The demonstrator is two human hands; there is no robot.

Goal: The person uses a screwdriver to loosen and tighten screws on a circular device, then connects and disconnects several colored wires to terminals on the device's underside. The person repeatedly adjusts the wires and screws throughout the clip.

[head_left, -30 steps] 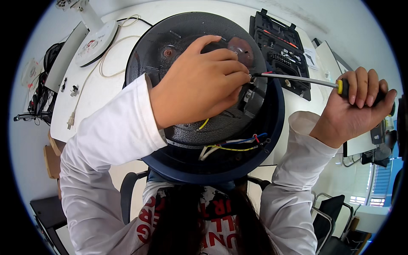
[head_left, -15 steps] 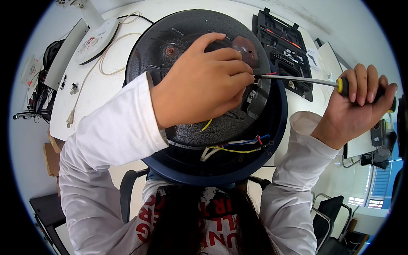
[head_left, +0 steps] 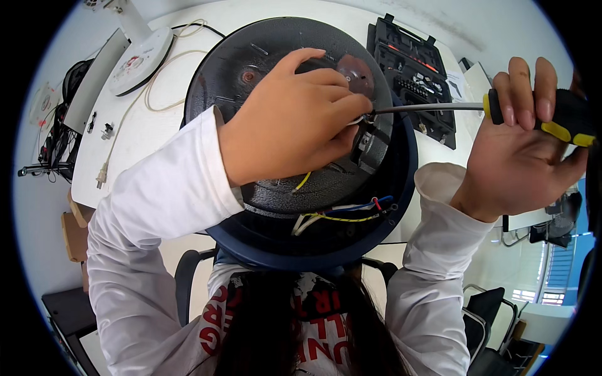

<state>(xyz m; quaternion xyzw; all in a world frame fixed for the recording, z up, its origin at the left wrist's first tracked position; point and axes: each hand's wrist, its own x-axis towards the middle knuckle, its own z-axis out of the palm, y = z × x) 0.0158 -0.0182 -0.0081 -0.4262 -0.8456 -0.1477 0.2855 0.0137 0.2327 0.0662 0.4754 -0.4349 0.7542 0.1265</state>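
Note:
A dark round metal housing (head_left: 269, 44) with a wet-looking speckled surface rests tilted in a deep blue tub-like shell (head_left: 263, 247). Across the housing lies my left hand (head_left: 291, 122), its fingers curled and closed near the right edge, with a small pale bit showing under the fingertips. What they pinch is mostly hidden. My right hand (head_left: 517, 141) grips the black and yellow handle of a long screwdriver (head_left: 433, 107). Its shaft runs level to the left and its tip meets the fingertips of my left hand. Below, white, blue and yellow-green wires (head_left: 338, 216) with ring terminals hang out.
An open black tool case (head_left: 414, 75) with bits stands at the back right of the white table (head_left: 141, 144). On the left are a white round-based stand (head_left: 143, 62), a beige cord with a plug (head_left: 101, 177) and small loose parts (head_left: 106, 130). Chairs stand at the lower right.
My right hand has shifted its fingers on the screwdriver handle, and the handle looks turned. A red lead seen by the shaft no longer shows. My left hand stays nearly in place.

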